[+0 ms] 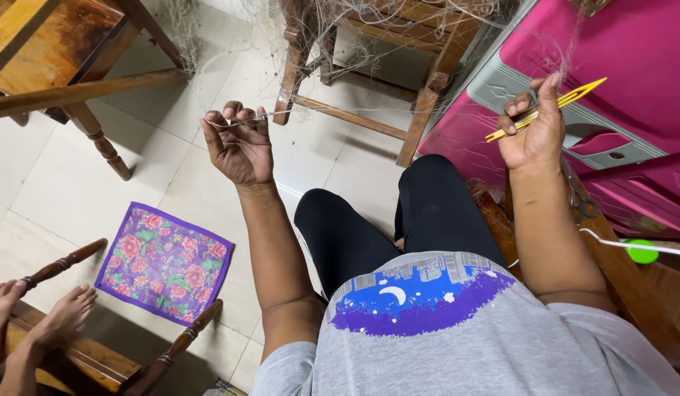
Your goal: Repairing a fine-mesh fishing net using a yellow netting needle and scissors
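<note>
My left hand [239, 143] is raised palm up, its fingertips pinching a thin strand of pale fishing net [340, 29]. The net hangs from the wooden chair [369, 66] ahead of me. My right hand [534, 128] is lifted at the right and holds a yellow netting needle [556, 103], which points up and to the right. Fine thread runs between the two hands. My legs in black trousers [398, 213] stretch forward below them.
A pink and grey plastic cabinet [618, 66] stands at the right. A floral cloth [164, 260] with a purple border lies on the tiled floor. Wooden furniture [54, 51] sits at upper left. Another person's feet [54, 315] rest on a wooden chair at lower left. Scissors [582, 202] lie by my right arm.
</note>
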